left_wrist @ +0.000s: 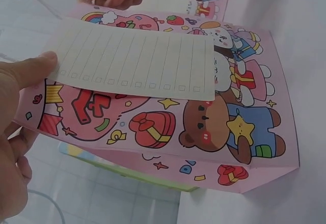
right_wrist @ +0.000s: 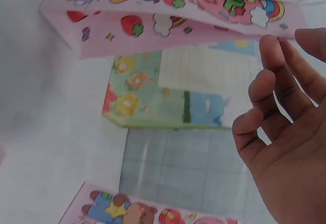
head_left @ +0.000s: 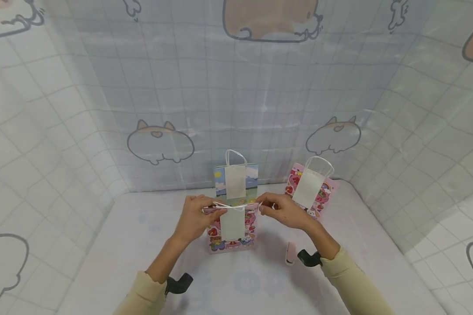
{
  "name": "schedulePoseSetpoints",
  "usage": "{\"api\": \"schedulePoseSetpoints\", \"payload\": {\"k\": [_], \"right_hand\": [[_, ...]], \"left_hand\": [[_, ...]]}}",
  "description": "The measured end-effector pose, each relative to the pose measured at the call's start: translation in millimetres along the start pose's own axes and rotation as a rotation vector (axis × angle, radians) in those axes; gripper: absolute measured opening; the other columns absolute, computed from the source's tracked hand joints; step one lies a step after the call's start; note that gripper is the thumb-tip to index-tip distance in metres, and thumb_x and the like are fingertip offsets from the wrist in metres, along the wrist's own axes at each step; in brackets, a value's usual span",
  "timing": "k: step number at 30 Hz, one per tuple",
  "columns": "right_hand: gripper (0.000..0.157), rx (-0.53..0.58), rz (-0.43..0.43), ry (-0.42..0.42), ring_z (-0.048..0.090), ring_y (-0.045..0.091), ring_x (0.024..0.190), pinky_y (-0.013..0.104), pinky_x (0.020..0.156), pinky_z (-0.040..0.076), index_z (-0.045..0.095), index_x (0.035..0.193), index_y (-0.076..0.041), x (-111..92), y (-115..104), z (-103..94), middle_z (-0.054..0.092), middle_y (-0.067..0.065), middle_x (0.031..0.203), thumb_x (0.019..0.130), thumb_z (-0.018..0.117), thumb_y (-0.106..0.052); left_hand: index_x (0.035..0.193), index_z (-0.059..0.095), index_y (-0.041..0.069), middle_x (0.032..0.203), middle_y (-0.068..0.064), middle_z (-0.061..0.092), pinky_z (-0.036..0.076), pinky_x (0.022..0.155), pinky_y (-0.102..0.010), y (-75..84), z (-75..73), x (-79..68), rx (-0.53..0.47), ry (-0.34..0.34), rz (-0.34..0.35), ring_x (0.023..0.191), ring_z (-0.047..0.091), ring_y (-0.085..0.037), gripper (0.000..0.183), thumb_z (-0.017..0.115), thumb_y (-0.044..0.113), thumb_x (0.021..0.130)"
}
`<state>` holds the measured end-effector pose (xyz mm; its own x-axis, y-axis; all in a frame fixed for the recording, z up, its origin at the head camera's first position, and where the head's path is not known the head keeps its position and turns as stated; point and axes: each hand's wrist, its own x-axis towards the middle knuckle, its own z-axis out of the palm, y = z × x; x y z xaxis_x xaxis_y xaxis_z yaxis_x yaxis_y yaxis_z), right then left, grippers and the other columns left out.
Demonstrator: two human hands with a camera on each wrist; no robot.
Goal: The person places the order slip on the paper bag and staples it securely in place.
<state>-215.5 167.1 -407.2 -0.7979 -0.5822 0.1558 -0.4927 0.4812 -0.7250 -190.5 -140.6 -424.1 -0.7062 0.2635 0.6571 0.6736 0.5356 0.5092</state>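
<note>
A pink cartoon-printed paper gift bag [head_left: 214, 236] stands upright between both hands, with a white lined checklist sheet [left_wrist: 137, 61] flat against its front. My left hand [head_left: 195, 218] grips the top left edge, the thumb pressing on the sheet's upper end and the fingers behind the bag. At the top right corner, my right hand [head_left: 285, 212] pinches the rim between thumb and index finger; its other fingers [right_wrist: 249, 119] are loosely bent. The white cord handle [head_left: 230, 205] lies folded at the bag's top. Whether anything fastens the sheet is hidden.
Behind stands a blue-green landscape-printed gift bag [head_left: 252, 175] with a white sheet on its front. Another pink gift bag [head_left: 327, 192], also with a sheet, lies at the right back. A small pink object [head_left: 290, 253], likely a stapler, lies on the white table [head_left: 236, 288].
</note>
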Motion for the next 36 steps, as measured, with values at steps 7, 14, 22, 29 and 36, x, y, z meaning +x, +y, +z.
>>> {"api": "schedulePoseSetpoints", "payload": {"k": [7,14,22,29,36], "right_hand": [[0.017,-0.024,0.031,-0.015,0.06,0.015,0.085,0.031,0.072,0.049,0.069,0.115,-0.021,-18,17,-7.8,0.066,-0.008,0.095,0.101,0.063,-0.029],[0.02,-0.094,0.127,-0.085,0.059,0.013,0.091,0.028,0.075,0.051,0.07,0.114,-0.021,-45,52,-6.8,0.066,-0.012,0.1,0.1,0.062,-0.033],[0.026,-0.079,0.195,-0.117,0.059,0.015,0.091,0.027,0.074,0.051,0.07,0.114,-0.009,-70,80,-3.3,0.067,-0.009,0.101,0.1,0.064,-0.03],[0.027,-0.067,0.222,-0.165,0.057,0.014,0.091,0.026,0.077,0.049,0.069,0.117,-0.008,-82,94,-0.4,0.066,-0.006,0.103,0.1,0.063,-0.029],[0.035,-0.034,0.314,-0.237,0.055,0.014,0.088,0.027,0.074,0.047,0.066,0.12,-0.011,-94,102,4.9,0.063,-0.004,0.101,0.094,0.071,-0.034]], "left_hand": [[0.088,0.08,0.02,0.077,0.015,0.071,0.031,0.079,-0.039,-0.7,0.1,0.8,0.0,-0.007,-0.021,0.069,0.053,-0.006,0.016,0.089,0.02,0.075],[0.086,0.079,0.018,0.08,0.011,0.073,0.033,0.08,-0.039,-2.4,1.5,1.2,0.011,-0.002,-0.026,0.072,0.055,-0.007,0.015,0.089,0.019,0.075],[0.086,0.078,0.018,0.081,0.01,0.074,0.033,0.081,-0.041,-0.7,1.5,-0.7,-0.002,-0.012,-0.053,0.074,0.058,-0.009,0.014,0.088,0.023,0.077],[0.08,0.076,0.017,0.08,0.01,0.073,0.033,0.08,-0.041,-1.2,1.5,-0.3,-0.003,-0.005,-0.051,0.071,0.055,-0.008,0.014,0.088,0.023,0.077],[0.081,0.076,0.017,0.079,0.01,0.073,0.033,0.08,-0.04,-3.2,2.2,-0.2,-0.014,-0.001,-0.042,0.071,0.056,-0.008,0.013,0.088,0.022,0.077]]}}
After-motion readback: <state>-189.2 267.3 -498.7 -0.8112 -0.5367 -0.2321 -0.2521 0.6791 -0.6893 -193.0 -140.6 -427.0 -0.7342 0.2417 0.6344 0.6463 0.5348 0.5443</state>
